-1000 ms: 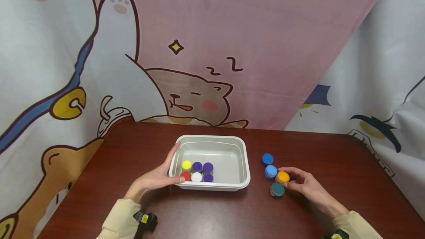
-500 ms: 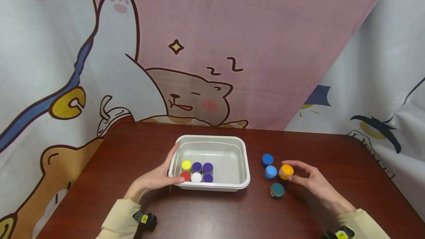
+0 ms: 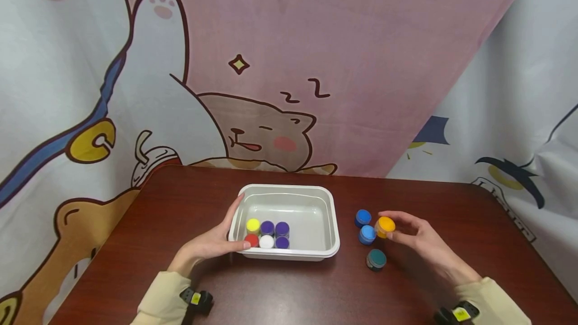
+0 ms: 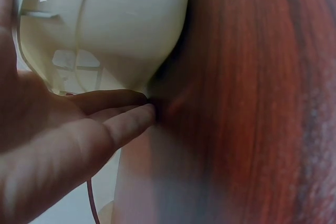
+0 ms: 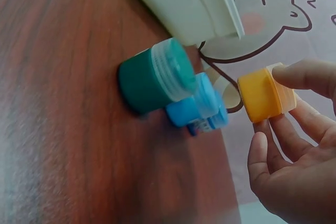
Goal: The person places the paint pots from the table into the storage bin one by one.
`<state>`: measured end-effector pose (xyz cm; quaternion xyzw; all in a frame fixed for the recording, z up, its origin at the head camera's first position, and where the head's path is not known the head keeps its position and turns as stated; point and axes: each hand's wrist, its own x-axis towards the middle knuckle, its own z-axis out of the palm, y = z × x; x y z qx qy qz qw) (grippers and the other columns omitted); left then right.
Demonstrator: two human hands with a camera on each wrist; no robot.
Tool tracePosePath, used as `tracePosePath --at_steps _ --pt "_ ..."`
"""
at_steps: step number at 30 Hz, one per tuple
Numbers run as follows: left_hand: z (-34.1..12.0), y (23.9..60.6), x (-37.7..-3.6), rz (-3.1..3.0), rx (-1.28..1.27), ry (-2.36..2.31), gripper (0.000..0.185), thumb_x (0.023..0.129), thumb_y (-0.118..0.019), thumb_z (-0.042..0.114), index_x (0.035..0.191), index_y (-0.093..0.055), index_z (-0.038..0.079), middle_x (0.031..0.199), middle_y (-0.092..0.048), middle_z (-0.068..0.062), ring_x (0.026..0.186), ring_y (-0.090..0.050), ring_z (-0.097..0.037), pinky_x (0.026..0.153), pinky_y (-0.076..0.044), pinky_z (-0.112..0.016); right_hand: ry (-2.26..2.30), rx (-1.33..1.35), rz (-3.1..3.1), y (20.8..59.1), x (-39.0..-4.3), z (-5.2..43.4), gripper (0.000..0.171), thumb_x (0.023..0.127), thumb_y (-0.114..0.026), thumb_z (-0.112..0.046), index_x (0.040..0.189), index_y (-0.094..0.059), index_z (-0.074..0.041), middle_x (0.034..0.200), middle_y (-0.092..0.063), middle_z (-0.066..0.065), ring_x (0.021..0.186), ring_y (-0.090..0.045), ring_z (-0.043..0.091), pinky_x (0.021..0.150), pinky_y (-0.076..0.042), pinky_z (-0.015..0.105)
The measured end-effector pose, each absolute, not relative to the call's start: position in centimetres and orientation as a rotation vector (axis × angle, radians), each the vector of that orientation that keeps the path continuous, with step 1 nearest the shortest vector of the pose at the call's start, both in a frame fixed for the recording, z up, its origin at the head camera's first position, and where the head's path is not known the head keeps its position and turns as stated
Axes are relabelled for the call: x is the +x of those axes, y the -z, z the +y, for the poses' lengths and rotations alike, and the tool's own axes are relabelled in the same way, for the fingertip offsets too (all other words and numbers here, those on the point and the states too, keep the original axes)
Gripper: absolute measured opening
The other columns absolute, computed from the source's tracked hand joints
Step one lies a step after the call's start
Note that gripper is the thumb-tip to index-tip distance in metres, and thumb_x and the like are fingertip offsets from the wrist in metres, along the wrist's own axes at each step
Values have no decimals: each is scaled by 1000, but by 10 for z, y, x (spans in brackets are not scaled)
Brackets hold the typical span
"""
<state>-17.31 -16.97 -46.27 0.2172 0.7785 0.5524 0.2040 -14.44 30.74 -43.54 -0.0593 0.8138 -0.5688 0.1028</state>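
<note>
Low in the centre of the frame, the left hand (image 3: pixel 205 246) rests against the left wall of a white tray (image 3: pixel 331 224) holding six small capped jars (image 3: pixel 267 233). To the right, the right hand (image 3: pixel 417 244) pinches an orange jar (image 3: pixel 385 225) above the brown table (image 3: pixel 289 295), beside two blue jars (image 3: pixel 365 225) and a teal jar (image 3: pixel 376 259).

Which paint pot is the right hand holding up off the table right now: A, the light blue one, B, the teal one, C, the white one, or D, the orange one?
D: the right hand pinches the orange paint pot between thumb and fingers, and the right wrist view shows it clear of the table, while the teal paint pot and the light blue paint pot stand on the wood.
</note>
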Motion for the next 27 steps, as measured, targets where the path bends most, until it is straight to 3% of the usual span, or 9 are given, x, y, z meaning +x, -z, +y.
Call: tracePosePath --at_steps 13,20,23,27 --pt "-170 462 -175 2172 615 -1548 113 82 -76 35 154 10 25 155 6 -22 140 -3 -43 106 -11 -67 1695 -318 2401 418 -148 281 46 90 -69 -16 132 -55 -1 131 -55 19 106 -58 30 85 -50 31" --pt "-169 460 -173 2236 647 -1541 112 81 -77 30 155 6 19 156 2 -23 141 -5 -44 106 -13 -67 1711 -494 2308 410 -148 258 42 90 -67 -8 131 -57 -1 121 -61 22 99 -62 29 80 -54 38" --pt "-170 458 -173 2247 666 -1542 112 81 -77 31 155 5 18 157 0 -23 141 -7 -44 106 -14 -66 1706 -573 2292 408 -149 249 40 90 -67 -5 129 -59 -3 120 -60 23 98 -62 29 76 -55 37" --pt "-172 457 -173 2264 672 -1532 111 81 -78 31 156 3 18 157 -2 -24 141 -10 -44 106 -15 -66 1658 -628 2328 406 -150 234 39 88 -68 -7 127 -61 -4 120 -62 16 99 -58 31 80 -52 32"
